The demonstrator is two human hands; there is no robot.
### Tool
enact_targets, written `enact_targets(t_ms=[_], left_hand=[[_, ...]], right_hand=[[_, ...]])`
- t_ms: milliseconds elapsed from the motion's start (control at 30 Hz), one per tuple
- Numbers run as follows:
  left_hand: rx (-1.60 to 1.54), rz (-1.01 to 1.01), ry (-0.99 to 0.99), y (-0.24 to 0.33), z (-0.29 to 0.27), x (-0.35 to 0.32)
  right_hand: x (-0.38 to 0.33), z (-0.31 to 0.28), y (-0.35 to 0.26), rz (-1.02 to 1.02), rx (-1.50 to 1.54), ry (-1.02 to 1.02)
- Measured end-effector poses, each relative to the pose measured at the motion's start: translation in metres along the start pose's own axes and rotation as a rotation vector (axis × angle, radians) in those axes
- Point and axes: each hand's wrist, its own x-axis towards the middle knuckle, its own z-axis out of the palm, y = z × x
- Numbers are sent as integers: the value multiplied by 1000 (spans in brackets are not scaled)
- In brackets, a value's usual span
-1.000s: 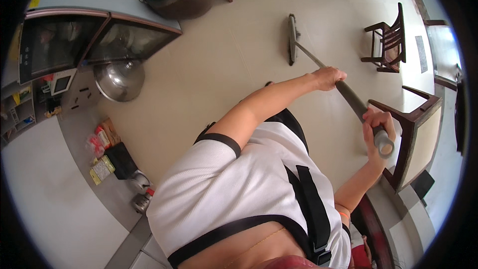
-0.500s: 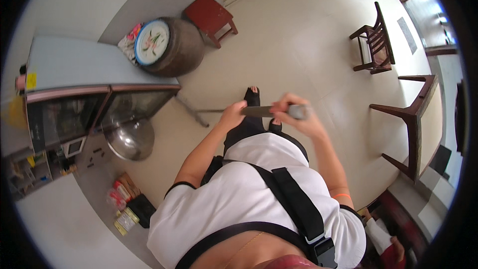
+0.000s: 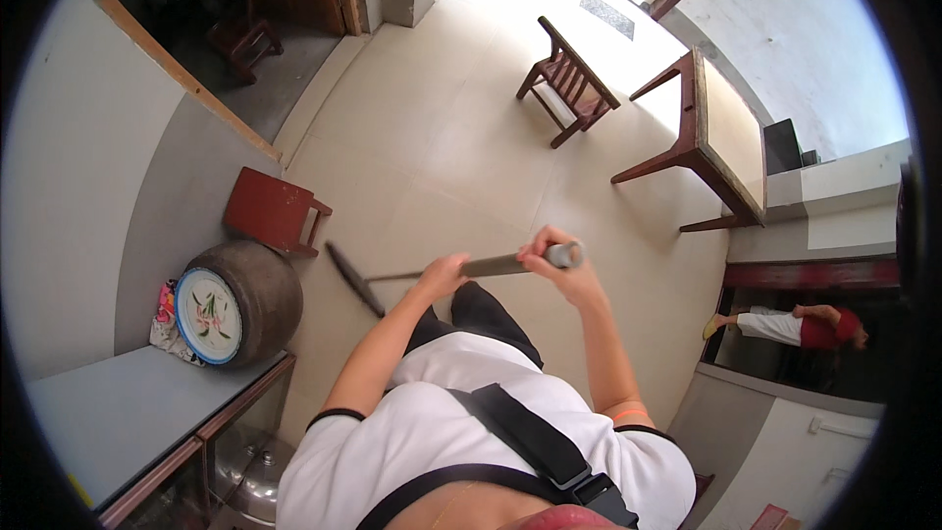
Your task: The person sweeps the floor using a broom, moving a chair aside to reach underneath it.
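Observation:
A flat mop [image 3: 491, 266] with a long grey handle slants across in front of me. Its narrow dark head [image 3: 353, 279] rests on the floor at the left, close to the red stool; the head's underside is hidden. Lower on the handle, my left hand [image 3: 444, 277] is closed around it. My right hand [image 3: 552, 255] grips near the top, where the grey handle end [image 3: 566, 254] sticks out past the fingers.
Left of me are the red stool [image 3: 270, 211], a big brown jar [image 3: 260, 299] with a floral lid [image 3: 208, 316], and a cabinet [image 3: 137, 427]. Ahead stand a wooden chair [image 3: 569, 83] and a table [image 3: 731, 118]. A person [image 3: 785, 326] is in the right doorway.
My view has turned right, so stool, jar, chair and table sit further left and lower. The mop head now lies beside the stool. Both hands still hold the handle.

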Motion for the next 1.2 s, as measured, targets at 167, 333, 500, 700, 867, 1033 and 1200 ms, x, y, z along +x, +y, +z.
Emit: enact_targets(t_ms=[167,333,500,700,867,1033,1200], left_hand=[[-5,134,-7,13,-18,76],[-148,118,147,67,-60,108],[-134,23,145,20,-73,162],[-31,-49,79,7,-84,233],[-163,-70,132,49,-134,291],[-151,21,312,63,-184,322],[-97,-226,369,13,-235,331]], right_hand=[[9,-15,-33,-172,-260,103],[63,-70,-78,-365,-150,-236],[170,-86,-75,-45,-63,-110],[241,-123,-65,-5,-95,-172],[274,-131,-114,-193,-201,-197],[323,-130,-149,-496,-254,-341],[398,-109,-133,-250,-120,-410]])
